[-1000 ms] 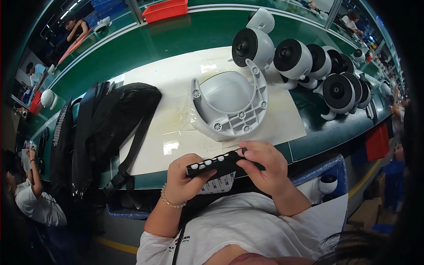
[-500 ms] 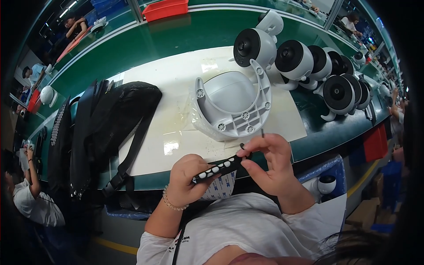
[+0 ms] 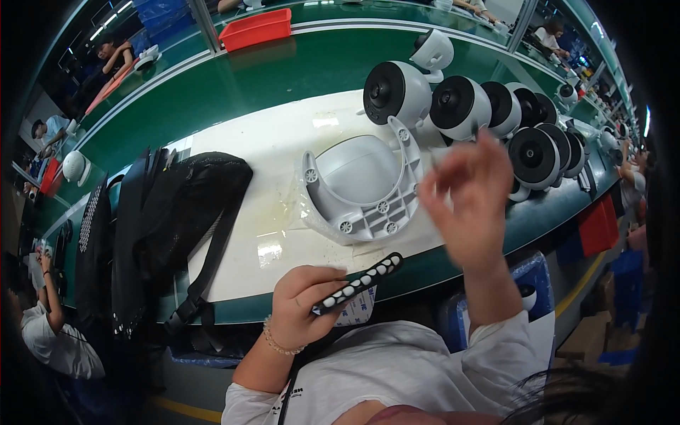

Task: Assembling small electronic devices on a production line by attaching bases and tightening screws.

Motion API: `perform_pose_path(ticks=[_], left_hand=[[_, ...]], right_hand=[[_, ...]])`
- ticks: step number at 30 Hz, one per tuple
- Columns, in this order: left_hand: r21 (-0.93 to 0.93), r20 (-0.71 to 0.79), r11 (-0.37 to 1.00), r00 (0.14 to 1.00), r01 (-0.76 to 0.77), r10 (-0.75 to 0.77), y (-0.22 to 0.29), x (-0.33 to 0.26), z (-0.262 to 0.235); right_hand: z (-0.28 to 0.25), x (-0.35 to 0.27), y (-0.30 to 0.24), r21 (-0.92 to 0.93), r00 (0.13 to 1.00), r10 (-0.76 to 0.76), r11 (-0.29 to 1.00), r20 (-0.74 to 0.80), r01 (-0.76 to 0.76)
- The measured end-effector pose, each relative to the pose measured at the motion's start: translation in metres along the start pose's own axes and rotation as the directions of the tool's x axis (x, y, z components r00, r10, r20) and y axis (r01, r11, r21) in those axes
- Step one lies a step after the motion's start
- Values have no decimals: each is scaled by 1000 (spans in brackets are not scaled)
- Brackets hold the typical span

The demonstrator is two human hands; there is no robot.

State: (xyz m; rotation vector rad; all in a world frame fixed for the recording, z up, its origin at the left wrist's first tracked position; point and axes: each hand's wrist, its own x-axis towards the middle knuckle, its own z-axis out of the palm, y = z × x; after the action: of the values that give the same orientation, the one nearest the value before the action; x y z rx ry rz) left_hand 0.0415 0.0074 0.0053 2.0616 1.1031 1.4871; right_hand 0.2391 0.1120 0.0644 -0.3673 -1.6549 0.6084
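My left hand [image 3: 304,301] is closed round one end of a narrow black strip [image 3: 368,280] with a row of white oval pads along it. The strip slants up to the right over the bench's front edge. Under it shows part of a white sheet with blue print [image 3: 358,309]. My right hand [image 3: 471,195] is raised over the right side of the bench, smeared by motion; whether its fingers hold anything cannot be made out. Beyond the strip, a white plastic housing with a curved ribbed base [image 3: 361,177] lies on the pale mat [image 3: 273,205].
Several white round devices with black fronts [image 3: 460,106] crowd the bench's right side. A black mesh bag with straps [image 3: 198,191] lies at left. A red tray [image 3: 255,30] stands at the far edge. Below the bench at right is a blue-lined bin [image 3: 540,273]. Other people sit farther off.
My right hand has left the strip's far end and moved up and right. The strip stays in my left hand, now showing more of its length. The whole view has shifted slightly.
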Motion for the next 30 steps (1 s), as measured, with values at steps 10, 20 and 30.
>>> perform_pose_path(ticks=[10,20,30], left_hand=[[262,3,960,994,-102,105,-11,14,10],[241,-17,966,995,-93,100,-14,12,12],[240,-5,964,993,-115,120,-17,11,10]], right_hand=[[-9,44,16,-174,933,356,923,43,-344],[-5,34,5,-574,946,2,795,324,195],[-18,53,-9,-349,982,-38,931,187,103]])
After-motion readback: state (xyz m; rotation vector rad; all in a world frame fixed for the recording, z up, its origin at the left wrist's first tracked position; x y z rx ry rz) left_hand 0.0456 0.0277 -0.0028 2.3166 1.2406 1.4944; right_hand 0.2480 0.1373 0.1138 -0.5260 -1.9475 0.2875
